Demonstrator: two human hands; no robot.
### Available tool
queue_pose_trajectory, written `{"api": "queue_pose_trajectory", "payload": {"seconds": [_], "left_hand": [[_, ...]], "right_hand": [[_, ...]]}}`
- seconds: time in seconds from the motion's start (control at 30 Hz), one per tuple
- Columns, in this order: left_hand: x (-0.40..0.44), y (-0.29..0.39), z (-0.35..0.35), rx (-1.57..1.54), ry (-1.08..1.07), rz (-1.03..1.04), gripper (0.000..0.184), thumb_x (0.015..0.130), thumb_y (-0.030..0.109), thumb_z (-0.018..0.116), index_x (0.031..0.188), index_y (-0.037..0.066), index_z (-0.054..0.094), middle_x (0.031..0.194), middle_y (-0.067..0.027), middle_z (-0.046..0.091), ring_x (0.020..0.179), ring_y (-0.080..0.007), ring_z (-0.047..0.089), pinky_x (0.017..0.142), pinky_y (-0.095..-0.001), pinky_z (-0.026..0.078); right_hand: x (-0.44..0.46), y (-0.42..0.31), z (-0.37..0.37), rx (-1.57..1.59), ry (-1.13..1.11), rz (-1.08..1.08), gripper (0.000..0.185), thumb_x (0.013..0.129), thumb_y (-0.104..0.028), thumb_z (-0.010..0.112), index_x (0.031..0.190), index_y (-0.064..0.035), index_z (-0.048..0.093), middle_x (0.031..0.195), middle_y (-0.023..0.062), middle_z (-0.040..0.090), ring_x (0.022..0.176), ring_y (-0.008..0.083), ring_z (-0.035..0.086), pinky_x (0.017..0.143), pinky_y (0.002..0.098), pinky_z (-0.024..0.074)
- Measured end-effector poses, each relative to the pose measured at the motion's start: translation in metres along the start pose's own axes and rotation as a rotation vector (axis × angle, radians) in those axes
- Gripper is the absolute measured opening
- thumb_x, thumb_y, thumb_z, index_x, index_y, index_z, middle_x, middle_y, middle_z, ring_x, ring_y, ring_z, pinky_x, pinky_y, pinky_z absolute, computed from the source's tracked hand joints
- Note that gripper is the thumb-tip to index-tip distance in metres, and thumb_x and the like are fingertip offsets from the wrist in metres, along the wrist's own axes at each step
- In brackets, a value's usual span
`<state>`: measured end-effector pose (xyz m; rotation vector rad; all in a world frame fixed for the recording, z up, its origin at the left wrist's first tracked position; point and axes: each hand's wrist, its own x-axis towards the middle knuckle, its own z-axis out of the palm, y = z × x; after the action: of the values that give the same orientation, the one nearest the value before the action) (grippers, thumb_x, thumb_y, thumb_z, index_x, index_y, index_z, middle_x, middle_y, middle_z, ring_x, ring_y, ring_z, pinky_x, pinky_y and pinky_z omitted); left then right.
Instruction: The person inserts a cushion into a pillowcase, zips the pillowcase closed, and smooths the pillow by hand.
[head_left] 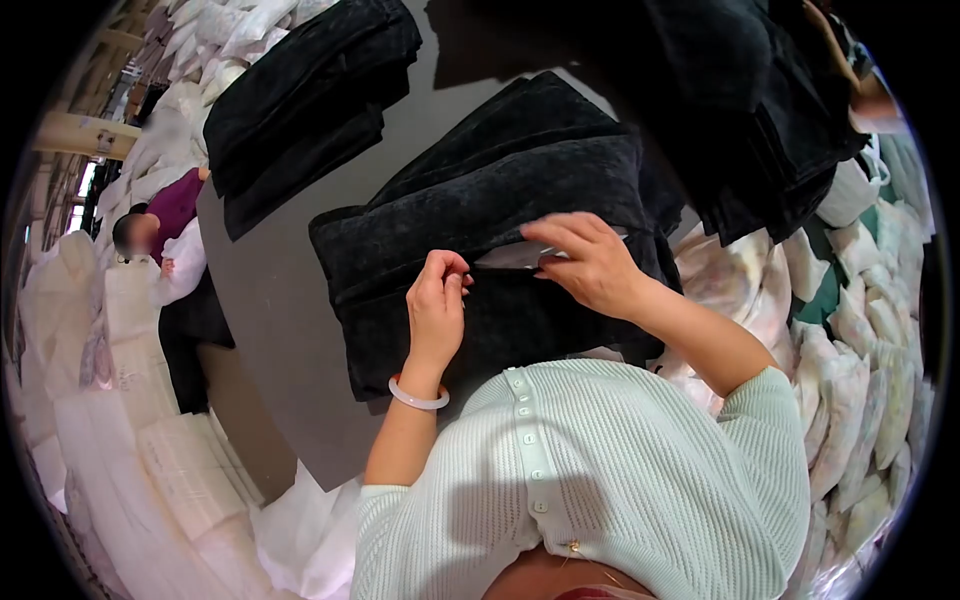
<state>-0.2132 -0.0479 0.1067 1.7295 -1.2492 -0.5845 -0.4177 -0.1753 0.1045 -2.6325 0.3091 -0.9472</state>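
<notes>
Folded black fabric lies in a stack on the grey table, in front of my body. Over its near part is my left hand, its fingers curled and pinched together; what they hold, if anything, is too small to make out. To the right, my right hand is over the same fabric, thumb and fingers bent around a thin, pale, see-through piece. That piece stretches from the right fingers toward the left fingertips. A pale bracelet circles my left wrist.
More folded black fabric lies at the table's upper left, and a large black pile at the upper right. A person in purple is at the left. White packed bags line the right; white bundles fill the lower left.
</notes>
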Motion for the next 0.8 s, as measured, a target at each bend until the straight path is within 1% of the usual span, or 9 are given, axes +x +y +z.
{"api": "queue_pose_trajectory", "payload": {"seconds": [0.13, 0.17, 0.27, 0.37, 0.47, 0.6, 0.67, 0.7, 0.8], "left_hand": [[0.004, -0.007, -0.005, -0.026, -0.052, 0.044, 0.010, 0.095, 0.000, 0.046, 0.095, 0.004, 0.056, 0.079, -0.0032, 0.062, 0.068, -0.0074, 0.057, 0.059, -0.0205, 0.046], [0.006, -0.007, -0.005, -0.070, -0.062, 0.033, 0.010, 0.095, -0.001, 0.046, 0.096, 0.003, 0.055, 0.079, -0.0034, 0.062, 0.067, -0.0075, 0.057, 0.059, -0.0207, 0.046], [0.008, -0.007, -0.005, -0.165, -0.040, 0.000, 0.012, 0.092, -0.005, 0.046, 0.093, 0.003, 0.056, 0.079, -0.0046, 0.062, 0.067, -0.0088, 0.058, 0.059, -0.0220, 0.047], [0.016, 0.014, 0.008, 0.148, -0.035, 0.343, 0.018, 0.077, -0.012, 0.052, 0.087, 0.002, 0.058, 0.081, -0.0127, 0.060, 0.073, -0.0285, 0.063, 0.065, -0.0344, 0.051], [0.023, 0.038, 0.047, 0.335, -0.065, 0.620, 0.016, 0.078, -0.009, 0.055, 0.088, 0.003, 0.057, 0.081, -0.0141, 0.059, 0.075, -0.0311, 0.061, 0.065, -0.0382, 0.051], [0.035, 0.040, 0.076, 0.460, -0.101, 0.554, 0.014, 0.082, -0.007, 0.054, 0.093, 0.003, 0.055, 0.081, -0.0144, 0.059, 0.074, -0.0313, 0.061, 0.065, -0.0384, 0.050], [0.043, 0.038, 0.074, 0.213, -0.091, 0.414, 0.012, 0.086, -0.007, 0.051, 0.094, 0.002, 0.054, 0.080, -0.0146, 0.060, 0.071, -0.0291, 0.064, 0.064, -0.0359, 0.051], [0.043, 0.044, 0.070, 0.114, -0.098, 0.283, 0.013, 0.085, -0.009, 0.051, 0.092, 0.002, 0.053, 0.078, -0.0152, 0.060, 0.069, -0.0311, 0.063, 0.061, -0.0400, 0.049], [0.041, 0.036, 0.067, 0.166, -0.090, 0.244, 0.013, 0.084, -0.008, 0.052, 0.091, 0.002, 0.054, 0.079, -0.0150, 0.059, 0.069, -0.0309, 0.062, 0.062, -0.0403, 0.049]], "right_hand": [[-0.003, 0.016, 0.019, 0.058, 0.062, 0.129, 0.015, 0.073, -0.011, 0.075, 0.074, 0.0000, 0.065, 0.123, 0.0118, 0.062, 0.118, 0.0304, 0.056, 0.094, 0.0400, 0.0483], [-0.003, 0.017, 0.021, 0.060, 0.093, 0.123, 0.014, 0.074, -0.010, 0.075, 0.077, 0.0002, 0.066, 0.112, 0.0123, 0.065, 0.107, 0.0309, 0.060, 0.087, 0.0393, 0.0519], [-0.008, 0.019, 0.028, 0.175, 0.139, 0.223, 0.015, 0.072, -0.004, 0.077, 0.080, 0.0008, 0.065, 0.102, 0.0124, 0.065, 0.098, 0.0306, 0.063, 0.080, 0.0380, 0.0527], [-0.012, 0.026, 0.033, 0.225, 0.254, 0.217, 0.012, 0.073, -0.003, 0.075, 0.080, 0.0006, 0.066, 0.090, 0.0104, 0.063, 0.087, 0.0289, 0.062, 0.072, 0.0361, 0.0528], [-0.019, 0.026, 0.036, 0.254, 0.319, 0.192, 0.014, 0.071, -0.001, 0.076, 0.081, 0.0002, 0.066, 0.089, 0.0105, 0.063, 0.086, 0.0286, 0.062, 0.072, 0.0352, 0.0521], [-0.027, 0.023, 0.032, 0.242, 0.328, 0.254, 0.017, 0.069, -0.002, 0.076, 0.081, -0.0002, 0.065, 0.091, 0.0109, 0.062, 0.089, 0.0286, 0.061, 0.075, 0.0364, 0.0508], [-0.028, 0.026, 0.014, 0.136, 0.263, 0.287, 0.019, 0.069, -0.008, 0.078, 0.081, -0.0016, 0.064, 0.096, 0.0105, 0.062, 0.093, 0.0295, 0.060, 0.081, 0.0383, 0.0490], [-0.031, 0.028, 0.004, 0.079, 0.246, 0.288, 0.020, 0.070, -0.013, 0.078, 0.081, -0.0030, 0.065, 0.098, 0.0097, 0.061, 0.097, 0.0305, 0.059, 0.086, 0.0408, 0.0467], [-0.047, 0.044, -0.002, 0.068, 0.201, 0.266, 0.019, 0.071, -0.012, 0.078, 0.081, -0.0035, 0.064, 0.101, 0.0103, 0.062, 0.102, 0.0320, 0.058, 0.092, 0.0437, 0.0449]]}}
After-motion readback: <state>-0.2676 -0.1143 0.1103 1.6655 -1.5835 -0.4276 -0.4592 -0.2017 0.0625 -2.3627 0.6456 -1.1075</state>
